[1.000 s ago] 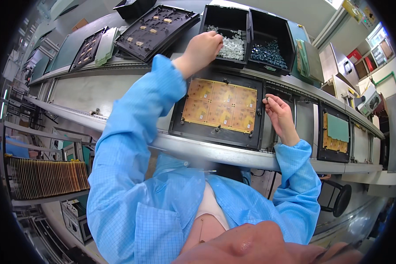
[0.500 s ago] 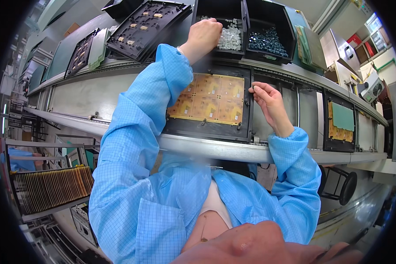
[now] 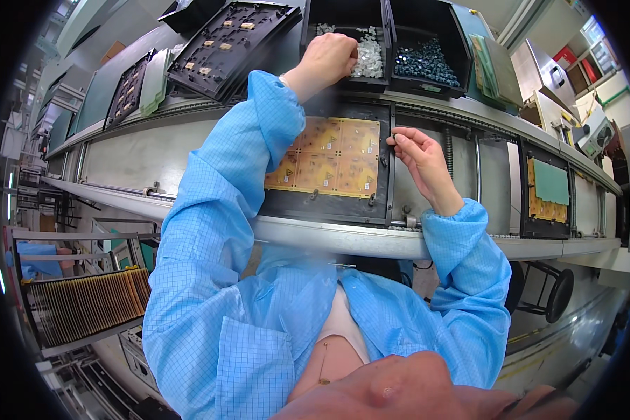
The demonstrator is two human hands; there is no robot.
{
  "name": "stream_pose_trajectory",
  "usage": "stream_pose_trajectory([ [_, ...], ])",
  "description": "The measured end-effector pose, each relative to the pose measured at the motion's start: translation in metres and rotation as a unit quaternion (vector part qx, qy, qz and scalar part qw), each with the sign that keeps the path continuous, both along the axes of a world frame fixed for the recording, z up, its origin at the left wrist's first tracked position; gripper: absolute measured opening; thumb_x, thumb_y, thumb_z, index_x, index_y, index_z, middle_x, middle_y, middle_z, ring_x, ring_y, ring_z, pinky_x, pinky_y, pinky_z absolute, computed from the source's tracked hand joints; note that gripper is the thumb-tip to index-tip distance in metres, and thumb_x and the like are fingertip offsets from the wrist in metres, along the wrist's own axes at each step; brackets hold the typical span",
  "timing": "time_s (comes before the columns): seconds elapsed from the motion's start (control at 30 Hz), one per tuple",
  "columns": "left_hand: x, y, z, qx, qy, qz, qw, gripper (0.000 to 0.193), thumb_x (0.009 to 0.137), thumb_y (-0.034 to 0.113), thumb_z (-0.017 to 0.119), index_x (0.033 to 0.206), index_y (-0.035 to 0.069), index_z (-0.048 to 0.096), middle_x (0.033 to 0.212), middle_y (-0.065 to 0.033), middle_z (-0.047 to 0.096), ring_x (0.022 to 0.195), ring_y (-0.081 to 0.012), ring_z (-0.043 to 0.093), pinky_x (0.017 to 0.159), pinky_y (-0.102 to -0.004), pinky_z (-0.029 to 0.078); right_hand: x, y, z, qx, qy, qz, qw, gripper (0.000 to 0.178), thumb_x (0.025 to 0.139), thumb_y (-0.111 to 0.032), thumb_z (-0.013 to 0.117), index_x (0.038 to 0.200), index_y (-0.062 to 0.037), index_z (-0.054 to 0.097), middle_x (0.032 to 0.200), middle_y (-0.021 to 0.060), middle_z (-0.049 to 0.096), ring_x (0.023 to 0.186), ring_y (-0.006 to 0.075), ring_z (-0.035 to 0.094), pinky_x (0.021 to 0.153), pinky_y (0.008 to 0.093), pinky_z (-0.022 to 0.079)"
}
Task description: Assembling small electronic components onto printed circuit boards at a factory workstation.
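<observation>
My left hand (image 3: pixel 325 61) reaches over the front of a black bin (image 3: pixel 366 85), its fingers curled down beside a heap of small white translucent parts (image 3: pixel 368 59). Whatever those fingertips hold is hidden. A yellow-brown circuit board panel (image 3: pixel 337 159), divided into several sections, lies in a black carrier (image 3: pixel 329 207) on the conveyor in front of me. By the carrier's right edge, my right hand (image 3: pixel 421 159) is closed in a pinch of thumb and forefinger. Something small and dark shows at those fingertips, too small to name.
Beside the white parts stands a black bin of small dark-blue parts (image 3: pixel 427 63). Black trays (image 3: pixel 220 52) lean at the back left. Farther right on the conveyor sits another carrier with a green sheet (image 3: pixel 551 183) over its board. A rack of upright boards (image 3: pixel 87 304) stands lower left.
The carrier with the board panel has shifted slightly left, and my right hand has moved left with it. My left hand has edged a little right and nearer, still at the white parts.
</observation>
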State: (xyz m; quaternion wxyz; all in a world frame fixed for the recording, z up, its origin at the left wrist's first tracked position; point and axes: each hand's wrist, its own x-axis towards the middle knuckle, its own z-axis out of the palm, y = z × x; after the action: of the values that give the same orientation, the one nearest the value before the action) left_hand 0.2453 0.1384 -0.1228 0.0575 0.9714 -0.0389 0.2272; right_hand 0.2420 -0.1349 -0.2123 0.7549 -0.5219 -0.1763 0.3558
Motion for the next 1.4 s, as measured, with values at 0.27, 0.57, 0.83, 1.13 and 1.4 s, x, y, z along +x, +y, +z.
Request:
stream_pose_trajectory([
  [0.27,-0.011,0.006,0.011,-0.188,-0.03,-0.041,0.981,0.013,0.082,0.008,0.071,0.095,0.006,0.072,0.088,-0.0071,0.073,0.077,-0.0173,0.07,0.072,-0.0276,0.055,0.003,-0.002,0.0,0.0,0.003,0.006,1.0,0.026,0.094,-0.012,0.064,0.117,-0.0002,0.062,0.1,0.0076,0.069,0.088,0.01,0.061,0.083,0.0241,0.049],
  [0.57,-0.087,-0.025,0.012,-0.391,0.146,-0.093,0.904,0.016,0.086,0.002,0.065,0.102,0.0,0.068,0.09,-0.0031,0.07,0.083,-0.0094,0.066,0.077,-0.0245,0.053,0.007,-0.008,0.022,-0.021,-0.053,-0.006,0.998,0.026,0.095,-0.015,0.064,0.116,-0.0001,0.062,0.099,0.0073,0.068,0.086,0.0098,0.06,0.082,0.0248,0.049],
  [0.83,-0.101,-0.049,-0.014,-0.544,0.242,-0.116,0.795,0.021,0.087,0.005,0.067,0.107,-0.002,0.069,0.091,-0.0088,0.071,0.082,-0.0123,0.067,0.076,-0.0265,0.054,-0.012,0.008,0.025,-0.062,-0.166,0.013,0.984,0.022,0.096,-0.014,0.061,0.113,-0.0007,0.065,0.097,0.006,0.07,0.085,0.0087,0.06,0.082,0.0243,0.049],
  [1.13,-0.076,-0.054,-0.021,-0.349,0.188,-0.052,0.916,0.027,0.08,0.021,0.07,0.099,0.002,0.07,0.087,-0.0111,0.072,0.081,-0.0196,0.07,0.075,-0.0314,0.054,-0.002,0.0,0.024,-0.063,-0.184,-0.051,0.98,0.023,0.095,-0.015,0.062,0.113,-0.0004,0.066,0.095,0.0053,0.07,0.082,0.0079,0.059,0.079,0.0235,0.048],
  [1.4,-0.068,-0.062,-0.034,-0.247,0.146,-0.069,0.956,0.024,0.079,0.019,0.069,0.094,0.002,0.07,0.088,-0.0147,0.071,0.08,-0.0261,0.07,0.074,-0.0339,0.055,-0.006,-0.002,0.029,-0.06,-0.189,-0.065,0.978,0.023,0.095,-0.016,0.063,0.112,-0.0015,0.066,0.094,0.0042,0.071,0.081,0.0075,0.058,0.077,0.0229,0.048],
])
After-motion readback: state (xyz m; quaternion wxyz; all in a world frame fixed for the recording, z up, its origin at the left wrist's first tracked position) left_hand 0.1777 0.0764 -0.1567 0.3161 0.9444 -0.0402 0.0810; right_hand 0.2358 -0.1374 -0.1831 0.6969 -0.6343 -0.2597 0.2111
